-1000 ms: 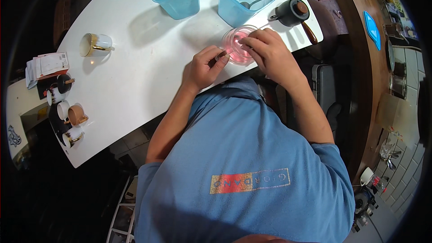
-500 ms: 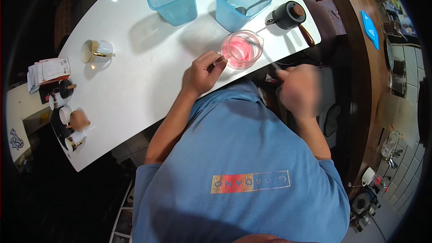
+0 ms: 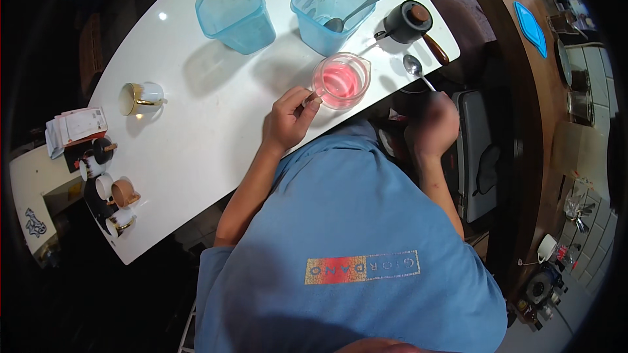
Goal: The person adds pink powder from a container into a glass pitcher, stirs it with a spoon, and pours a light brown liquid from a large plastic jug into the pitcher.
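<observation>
A clear glass pitcher (image 3: 358,97) with pink liquid in it stands near the table's front edge. My left hand (image 3: 288,119) is closed round its handle. Off the table's edge, to the right, my right hand (image 3: 435,127) grips a metal spoon (image 3: 413,65) by the end of its handle. The bowl of that spoon hovers right of the pitcher, apart from it. My right fingers are partly blurred. Behind the pitcher is a blue plastic container (image 3: 313,21) with a larger spoon (image 3: 358,12) leaning in it.
A second blue container (image 3: 252,29) stands to the left. At the right edge sits a dark lidded pot (image 3: 407,25) with a wooden handle. One white cup (image 3: 150,96) with gold trim is at the left; several cups (image 3: 123,191) and papers (image 3: 80,127) lie beyond it.
My right hand has drawn the spoon out of the pitcher and to the right. The left hand keeps its hold on the handle. The whole view has shifted slightly.
</observation>
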### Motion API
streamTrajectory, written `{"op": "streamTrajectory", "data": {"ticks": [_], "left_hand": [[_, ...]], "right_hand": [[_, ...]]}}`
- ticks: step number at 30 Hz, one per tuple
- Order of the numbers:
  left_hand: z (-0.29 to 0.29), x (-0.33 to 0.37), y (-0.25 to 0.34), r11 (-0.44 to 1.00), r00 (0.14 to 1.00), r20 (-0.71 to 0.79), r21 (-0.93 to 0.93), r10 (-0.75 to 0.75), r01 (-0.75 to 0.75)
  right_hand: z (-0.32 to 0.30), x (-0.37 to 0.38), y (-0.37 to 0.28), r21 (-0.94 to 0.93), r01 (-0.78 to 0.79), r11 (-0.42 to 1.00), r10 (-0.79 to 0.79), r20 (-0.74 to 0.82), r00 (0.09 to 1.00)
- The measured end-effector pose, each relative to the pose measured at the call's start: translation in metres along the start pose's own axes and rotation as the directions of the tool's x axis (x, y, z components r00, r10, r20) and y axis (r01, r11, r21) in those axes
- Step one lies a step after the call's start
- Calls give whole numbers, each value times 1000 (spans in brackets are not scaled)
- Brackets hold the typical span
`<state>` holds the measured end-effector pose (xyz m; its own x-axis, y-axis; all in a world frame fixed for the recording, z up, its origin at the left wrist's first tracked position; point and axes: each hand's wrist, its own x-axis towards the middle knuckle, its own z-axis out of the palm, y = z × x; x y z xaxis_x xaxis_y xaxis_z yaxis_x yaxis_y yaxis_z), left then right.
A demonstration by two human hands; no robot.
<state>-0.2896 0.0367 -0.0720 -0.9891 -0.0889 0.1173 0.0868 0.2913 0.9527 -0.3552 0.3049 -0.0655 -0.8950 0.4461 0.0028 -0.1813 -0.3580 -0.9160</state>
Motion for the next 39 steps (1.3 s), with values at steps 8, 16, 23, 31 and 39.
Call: {"op": "streamTrajectory", "data": {"ticks": [8,16,23,31,39], "left_hand": [[0,-1,-4,1000,1000,11,-8,0,0],[3,-1,-11,998,999,4,-55,35,-35],[1,-3,-9,999,1000,9,-39,21,-20],[-2,-2,2,1000,999,19,-13,-28,29],[-3,-4,2,1000,1000,0,-2,-4,4]], "right_hand": [[-21,22,28,-42,-85,995,80,-122,989],[-8,81,51,-174,19,985,-31,-70,997],[4,101,58,-480,89,873,-124,-41,991],[0,102,62,-539,47,841,-52,7,999],[-26,131,38,-489,48,871,-212,-287,934]]}}
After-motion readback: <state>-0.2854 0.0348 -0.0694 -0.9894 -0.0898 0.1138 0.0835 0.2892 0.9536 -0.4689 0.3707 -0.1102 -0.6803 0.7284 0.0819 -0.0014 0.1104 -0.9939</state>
